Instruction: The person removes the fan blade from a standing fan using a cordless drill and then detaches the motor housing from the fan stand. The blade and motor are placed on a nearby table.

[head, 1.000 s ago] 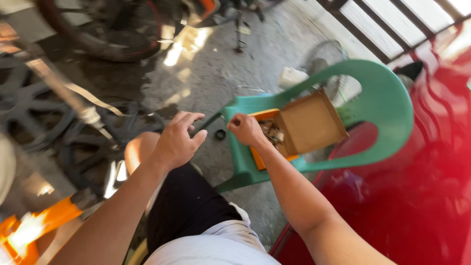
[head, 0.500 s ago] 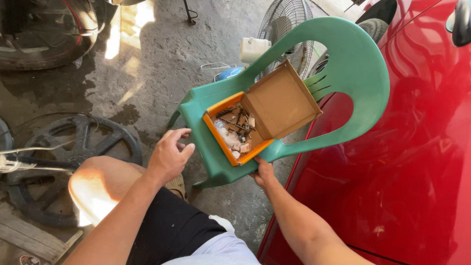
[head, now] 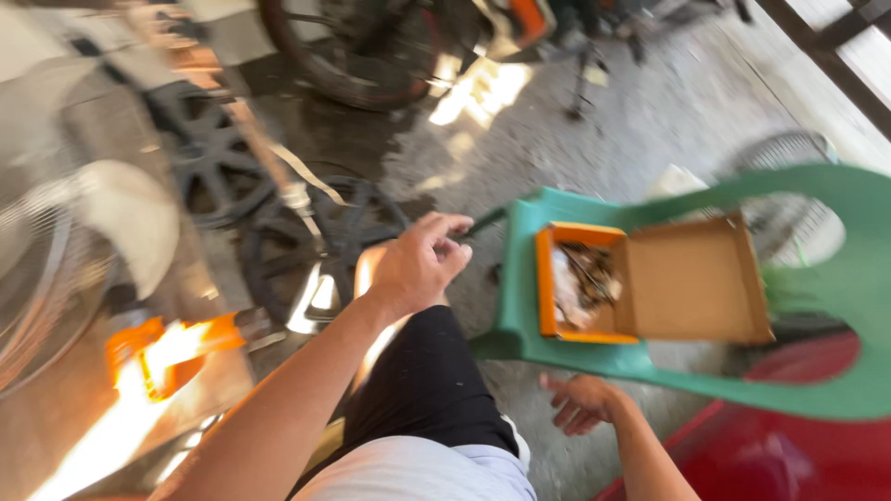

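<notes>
A green plastic chair (head: 520, 325) stands in front of me with an open orange cardboard box (head: 548, 278) on its seat. The box holds several small metal parts, and its brown lid is folded back. My left hand (head: 418, 264) hovers over my bare knee, left of the chair, fingers loosely curled and holding nothing. My right hand (head: 580, 404) hangs below the chair's front edge with its fingers spread, also holding nothing. The picture is blurred by motion.
Dark alloy wheels (head: 316, 237) lie on the concrete floor to the left. A tyre (head: 357, 56) stands at the back. An electric fan (head: 784, 153) sits behind the chair, and another fan (head: 56, 269) is at far left. A red car body (head: 770, 455) is at bottom right.
The view has swung left. My right hand has dropped away from the chair's edge and opened. My left hand has stayed above my knee.
</notes>
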